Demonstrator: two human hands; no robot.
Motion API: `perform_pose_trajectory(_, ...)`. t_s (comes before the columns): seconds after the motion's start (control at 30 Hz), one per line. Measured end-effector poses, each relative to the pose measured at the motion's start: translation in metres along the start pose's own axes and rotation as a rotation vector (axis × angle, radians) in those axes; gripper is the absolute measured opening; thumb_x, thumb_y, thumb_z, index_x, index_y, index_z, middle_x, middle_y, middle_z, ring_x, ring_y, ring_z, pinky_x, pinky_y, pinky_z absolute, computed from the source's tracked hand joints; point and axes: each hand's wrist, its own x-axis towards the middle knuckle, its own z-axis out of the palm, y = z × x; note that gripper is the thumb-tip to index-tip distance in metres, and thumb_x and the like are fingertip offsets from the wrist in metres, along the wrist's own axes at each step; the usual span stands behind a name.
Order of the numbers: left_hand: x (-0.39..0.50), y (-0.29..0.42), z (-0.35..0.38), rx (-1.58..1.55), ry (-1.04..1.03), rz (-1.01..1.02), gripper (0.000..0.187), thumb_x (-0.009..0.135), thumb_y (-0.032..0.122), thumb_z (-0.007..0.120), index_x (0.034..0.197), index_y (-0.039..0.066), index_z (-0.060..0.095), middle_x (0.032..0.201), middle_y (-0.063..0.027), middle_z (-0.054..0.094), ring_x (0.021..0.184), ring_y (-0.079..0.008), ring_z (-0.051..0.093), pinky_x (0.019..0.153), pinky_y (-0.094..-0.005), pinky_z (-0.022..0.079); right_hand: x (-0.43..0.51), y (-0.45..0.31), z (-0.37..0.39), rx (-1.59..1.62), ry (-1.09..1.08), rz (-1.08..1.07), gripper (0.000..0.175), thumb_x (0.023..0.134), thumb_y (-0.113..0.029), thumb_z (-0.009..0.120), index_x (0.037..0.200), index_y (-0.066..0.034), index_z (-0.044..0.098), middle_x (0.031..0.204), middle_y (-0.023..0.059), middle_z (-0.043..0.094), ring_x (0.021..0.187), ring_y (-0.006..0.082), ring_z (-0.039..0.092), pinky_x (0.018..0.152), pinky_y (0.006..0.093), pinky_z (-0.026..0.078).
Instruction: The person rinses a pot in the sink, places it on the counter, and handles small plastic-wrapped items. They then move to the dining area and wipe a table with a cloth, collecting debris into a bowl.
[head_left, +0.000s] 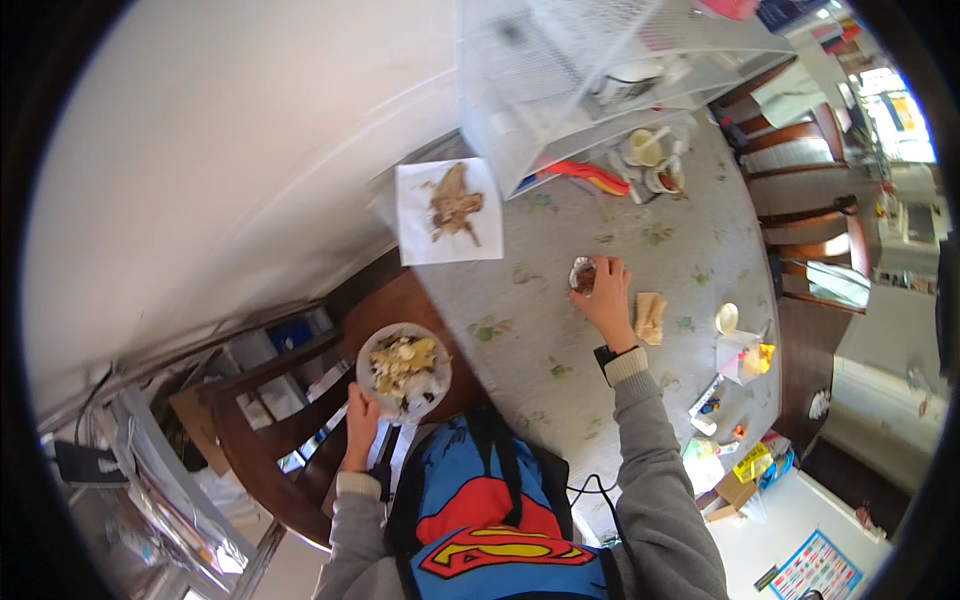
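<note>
My left hand (363, 420) grips the rim of a round whitish container (367, 356) beside the table, over a wooden chair seat. Inside lie mixed food scraps (405, 364), yellowish and dark, with clear plastic-like material near the front. Over on the table, my right hand (609, 296) has its fingers around a small clear glass dish (579, 262) with brown contents. Right of that hand lies a folded beige cloth (649, 318). A white sheet of paper (412, 247) bears a ragged brown, dry-looking piece (455, 206) near the wall.
A white mesh food cover (540, 112) stands at the table's far end. Near it are a red-and-yellow object (592, 177) and cups (643, 148). Small items, including a white lid (726, 318), line the right edge. Wooden chairs (817, 232) stand beyond; another chair (255, 450) is at left.
</note>
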Motion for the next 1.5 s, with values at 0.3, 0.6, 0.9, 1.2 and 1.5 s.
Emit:
perform_pose_trajectory(0.3, 0.037, -0.043, 0.065, 0.059, 0.012, 0.029, 0.029, 0.085, 0.012, 0.054, 0.11, 0.005, 0.041, 0.095, -0.0315, 0.06, 0.091, -0.0494, 0.059, 0.075, -0.0524, 0.048, -0.057, -0.103, 0.031, -0.019, 0.027, 0.029, 0.065, 0.063, -0.015, 0.081, 0.119, -0.0055, 0.05, 0.117, 0.0192, 0.046, 0.105, 0.0405, 0.044, 0.088, 0.0477, 0.041)
perform_pose_trajectory(0.6, 0.031, -0.046, 0.084, -0.033, -0.062, 0.024, 0.028, 0.087, 0.016, 0.053, 0.11, 0.005, 0.04, 0.096, -0.0295, 0.059, 0.092, -0.0505, 0.058, 0.075, -0.0509, 0.047, -0.13, -0.207, 0.098, 0.08, -0.189, -0.271, 0.066, 0.067, -0.007, 0.075, 0.126, -0.0009, 0.047, 0.121, 0.0187, 0.048, 0.11, 0.0369, 0.046, 0.093, 0.0439, 0.043)
perform_pose_trajectory(0.9, 0.029, -0.068, 0.075, -0.012, -0.025, 0.01, 0.031, 0.083, 0.008, 0.052, 0.113, 0.002, 0.044, 0.095, -0.0215, 0.057, 0.089, -0.0312, 0.061, 0.08, -0.0395, 0.048, -0.139, -0.206, 0.087, 0.288, -0.312, -0.29, 0.062, 0.07, -0.012, 0.078, 0.123, -0.0008, 0.048, 0.133, 0.0206, 0.043, 0.117, 0.0411, 0.046, 0.098, 0.044, 0.042)
perform_pose_trajectory(1.2, 0.025, -0.051, 0.058, -0.064, -0.059, 0.08, 0.03, 0.081, 0.006, 0.049, 0.109, -0.001, 0.044, 0.098, -0.0209, 0.059, 0.093, -0.0332, 0.061, 0.082, -0.0396, 0.048, -0.064, -0.042, -0.038, 0.19, 0.083, 0.044, 0.036, 0.075, -0.002, 0.064, 0.111, -0.0036, 0.058, 0.122, 0.0222, 0.051, 0.11, 0.0406, 0.05, 0.09, 0.049, 0.043)
perform_pose_trajectory(1.5, 0.019, -0.037, 0.054, -0.084, -0.031, 0.046, 0.028, 0.08, 0.004, 0.047, 0.108, -0.001, 0.044, 0.094, -0.0217, 0.058, 0.086, -0.0327, 0.059, 0.08, -0.039, 0.048, -0.072, 0.074, -0.036, -0.178, 0.07, 0.257, 0.03, 0.079, -0.001, 0.06, 0.107, -0.0096, 0.066, 0.095, 0.0167, 0.058, 0.09, 0.0362, 0.056, 0.078, 0.0442, 0.046)
